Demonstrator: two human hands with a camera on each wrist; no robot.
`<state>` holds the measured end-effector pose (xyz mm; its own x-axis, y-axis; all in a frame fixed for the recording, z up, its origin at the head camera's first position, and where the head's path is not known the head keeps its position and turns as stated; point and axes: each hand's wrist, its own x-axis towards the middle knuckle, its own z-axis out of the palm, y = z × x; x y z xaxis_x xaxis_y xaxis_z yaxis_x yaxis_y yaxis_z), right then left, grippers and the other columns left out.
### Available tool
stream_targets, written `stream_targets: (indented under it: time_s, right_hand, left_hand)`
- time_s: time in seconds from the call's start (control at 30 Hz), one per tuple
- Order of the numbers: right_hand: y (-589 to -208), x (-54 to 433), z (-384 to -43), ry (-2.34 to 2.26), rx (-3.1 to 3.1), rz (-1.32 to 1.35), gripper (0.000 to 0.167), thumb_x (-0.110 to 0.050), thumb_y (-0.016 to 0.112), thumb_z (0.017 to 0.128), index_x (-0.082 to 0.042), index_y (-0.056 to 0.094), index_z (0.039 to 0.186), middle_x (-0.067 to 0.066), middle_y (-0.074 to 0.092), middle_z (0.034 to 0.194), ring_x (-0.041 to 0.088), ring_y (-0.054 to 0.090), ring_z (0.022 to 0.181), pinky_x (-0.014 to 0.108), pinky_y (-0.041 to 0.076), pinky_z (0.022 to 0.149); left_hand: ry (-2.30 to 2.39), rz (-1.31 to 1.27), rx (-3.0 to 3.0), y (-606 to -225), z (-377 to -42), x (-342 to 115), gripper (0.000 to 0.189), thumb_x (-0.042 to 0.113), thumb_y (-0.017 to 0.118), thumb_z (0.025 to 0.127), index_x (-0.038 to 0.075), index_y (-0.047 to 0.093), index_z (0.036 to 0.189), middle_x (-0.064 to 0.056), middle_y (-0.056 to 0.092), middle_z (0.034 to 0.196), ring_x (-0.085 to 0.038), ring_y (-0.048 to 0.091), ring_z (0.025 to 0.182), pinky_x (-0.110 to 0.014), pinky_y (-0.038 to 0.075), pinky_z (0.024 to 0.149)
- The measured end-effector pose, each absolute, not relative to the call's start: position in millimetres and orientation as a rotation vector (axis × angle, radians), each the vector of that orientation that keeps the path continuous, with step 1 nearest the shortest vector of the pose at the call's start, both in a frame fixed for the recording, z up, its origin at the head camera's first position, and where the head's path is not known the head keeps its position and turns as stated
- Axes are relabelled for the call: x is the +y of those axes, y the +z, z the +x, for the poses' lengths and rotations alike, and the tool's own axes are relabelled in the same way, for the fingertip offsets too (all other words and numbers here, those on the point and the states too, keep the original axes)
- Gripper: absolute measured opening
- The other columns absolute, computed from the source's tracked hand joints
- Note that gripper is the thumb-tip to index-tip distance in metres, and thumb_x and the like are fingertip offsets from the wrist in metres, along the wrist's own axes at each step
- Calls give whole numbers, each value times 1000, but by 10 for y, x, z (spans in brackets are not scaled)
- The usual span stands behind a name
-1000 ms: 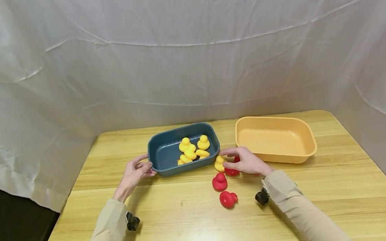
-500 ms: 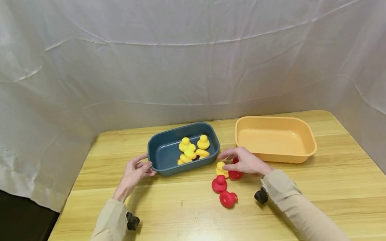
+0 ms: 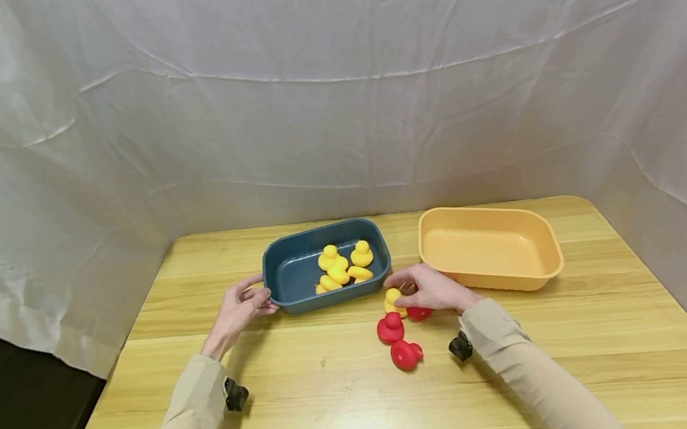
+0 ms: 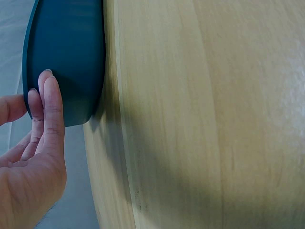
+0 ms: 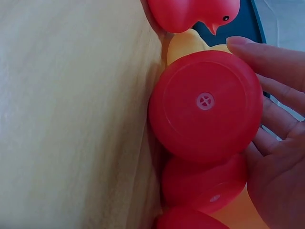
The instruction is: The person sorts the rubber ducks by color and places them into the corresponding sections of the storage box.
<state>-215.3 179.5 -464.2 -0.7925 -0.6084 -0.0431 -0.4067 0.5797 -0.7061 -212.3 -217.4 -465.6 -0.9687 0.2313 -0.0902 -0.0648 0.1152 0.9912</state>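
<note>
My left hand rests at the left end of a dark blue bin. In the left wrist view, its nearly straight fingers touch the bin's outer wall. Over a yellow rubber duck, just in front of the bin, my right hand spreads thumb and index finger around the duck's head. A red rubber duck lies partly hidden under that hand. In the right wrist view, the round base of a red duck hides much of the yellow one.
Several yellow ducks lie in the blue bin's right half. An orange bin stands to the right. Two red ducks, one by the yellow duck and another nearer me, sit on the wooden table.
The yellow duck and the red one beside it have shifted slightly toward me and right. My right hand has moved a little left around the yellow duck. My left hand stays put.
</note>
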Motion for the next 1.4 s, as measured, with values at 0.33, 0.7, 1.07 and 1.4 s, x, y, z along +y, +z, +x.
stream_targets:
  time_s: [0.33, 0.7, 1.07, 1.4]
  right_hand:
    - [-4650, 1752, -2158, -993, 2571, -821, 36, -12, 74, 90, 1, 68, 124, 13, 72, 118, 27, 69, 105, 45, 60, 97]
    - [-4660, 1770, -2138, -1038, 2582, -832, 34, -13, 75, 90, 0, 69, 121, 13, 72, 118, 25, 68, 103, 46, 59, 97]
    - [-4678, 1810, -2112, -1189, 2550, -884, 35, -13, 77, 89, 0, 69, 120, 14, 71, 121, 29, 66, 107, 51, 58, 99]
    - [-4737, 1818, -2097, -1365, 2457, -918, 31, -8, 77, 88, -5, 70, 118, 15, 68, 123, 31, 60, 117, 46, 58, 100]
  left_hand:
    - [1937, 173, 2170, -4654, -2122, -2179, 56, 2, 53, 102, -16, 29, 149, -2, 70, 87, -12, 73, 77, -31, 65, 81]
    - [1938, 160, 2165, -4662, -2122, -2176, 57, 2, 53, 102, -16, 28, 149, -3, 70, 88, -11, 73, 77, -30, 65, 81]
    - [1938, 145, 2172, -4651, -2117, -2158, 56, 2, 53, 101, -15, 29, 149, 1, 70, 85, -11, 73, 76, -32, 65, 81]
    - [1971, 176, 2154, -4653, -2108, -2170, 54, 1, 52, 102, -17, 30, 148, 2, 69, 83, -12, 73, 76, -29, 65, 78]
